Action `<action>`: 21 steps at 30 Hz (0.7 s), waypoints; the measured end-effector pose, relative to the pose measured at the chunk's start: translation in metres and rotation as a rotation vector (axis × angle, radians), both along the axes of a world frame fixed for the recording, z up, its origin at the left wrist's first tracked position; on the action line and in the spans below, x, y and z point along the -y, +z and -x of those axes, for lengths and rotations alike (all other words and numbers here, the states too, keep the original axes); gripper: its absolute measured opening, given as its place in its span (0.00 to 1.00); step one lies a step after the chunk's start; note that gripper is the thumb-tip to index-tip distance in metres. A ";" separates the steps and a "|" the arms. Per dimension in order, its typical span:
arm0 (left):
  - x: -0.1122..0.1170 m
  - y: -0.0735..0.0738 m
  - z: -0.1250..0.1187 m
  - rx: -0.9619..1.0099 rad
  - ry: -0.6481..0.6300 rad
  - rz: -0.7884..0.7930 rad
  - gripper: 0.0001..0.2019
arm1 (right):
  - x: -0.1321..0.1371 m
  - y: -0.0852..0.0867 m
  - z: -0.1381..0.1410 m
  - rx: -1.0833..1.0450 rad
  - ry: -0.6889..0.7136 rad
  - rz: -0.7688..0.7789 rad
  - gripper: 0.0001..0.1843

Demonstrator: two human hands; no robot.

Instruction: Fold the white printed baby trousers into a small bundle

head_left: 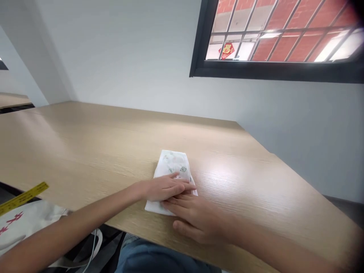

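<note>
A folded white cloth [170,161] with small printed drawings lies on the wooden table [113,144], near its front edge. My left hand [163,188] rests flat across the middle of the cloth, fingers stretched out and pointing right. Just below it, my right hand [196,218] lies with its fingers extended over the lower right part of the cloth, thumb apart. The fingers of the two hands overlap, partly hiding the cloth. Neither hand grips anything.
At the lower left is a white bag [31,216] with red lettering beside the table edge, and a yellow strip with markings [24,198] above it. A white wall [127,57] and a dark-framed barred window [196,64] stand behind the table.
</note>
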State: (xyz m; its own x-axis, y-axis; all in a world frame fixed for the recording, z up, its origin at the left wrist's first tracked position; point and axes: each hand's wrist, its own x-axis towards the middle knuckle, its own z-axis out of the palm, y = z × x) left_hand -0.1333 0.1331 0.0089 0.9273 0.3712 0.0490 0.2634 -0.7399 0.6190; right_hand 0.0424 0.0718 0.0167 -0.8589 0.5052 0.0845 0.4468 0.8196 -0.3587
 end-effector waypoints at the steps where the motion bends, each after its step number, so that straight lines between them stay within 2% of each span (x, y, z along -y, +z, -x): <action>1: -0.012 -0.004 -0.003 -0.052 -0.005 -0.137 0.21 | 0.005 -0.002 0.000 -0.009 0.016 0.030 0.24; 3: -0.043 -0.012 -0.009 -0.131 0.086 -0.389 0.20 | 0.012 -0.002 0.000 -0.011 0.035 0.102 0.25; 5: -0.075 -0.015 -0.012 -0.178 0.242 -0.523 0.20 | 0.016 0.002 -0.001 -0.010 0.052 0.153 0.24; 8: -0.106 -0.010 -0.010 -0.191 0.416 -0.559 0.20 | 0.025 0.015 0.000 -0.031 0.107 0.189 0.24; 10: -0.107 -0.005 -0.004 -0.167 0.500 -0.560 0.21 | 0.031 0.020 0.001 -0.064 0.168 0.215 0.23; 13: -0.079 -0.001 0.010 -0.124 0.583 -0.568 0.23 | 0.028 0.016 -0.002 -0.197 0.170 0.156 0.19; 16: -0.030 -0.005 0.028 -0.098 0.485 -0.511 0.22 | 0.002 -0.002 -0.010 -0.379 0.018 -0.056 0.15; 18: 0.001 -0.011 0.041 -0.096 0.389 -0.430 0.20 | -0.020 -0.014 -0.015 -0.367 -0.088 -0.183 0.14; 21: 0.034 -0.020 0.056 -0.121 0.327 -0.300 0.27 | -0.038 -0.020 -0.020 -0.204 -0.122 -0.252 0.16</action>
State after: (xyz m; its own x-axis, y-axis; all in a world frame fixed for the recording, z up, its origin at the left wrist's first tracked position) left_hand -0.1889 0.0990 -0.0108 0.7698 0.6309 0.0971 0.5699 -0.7478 0.3407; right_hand 0.0625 0.1099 -0.0031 -0.7461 0.5445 0.3832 0.4868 0.8388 -0.2439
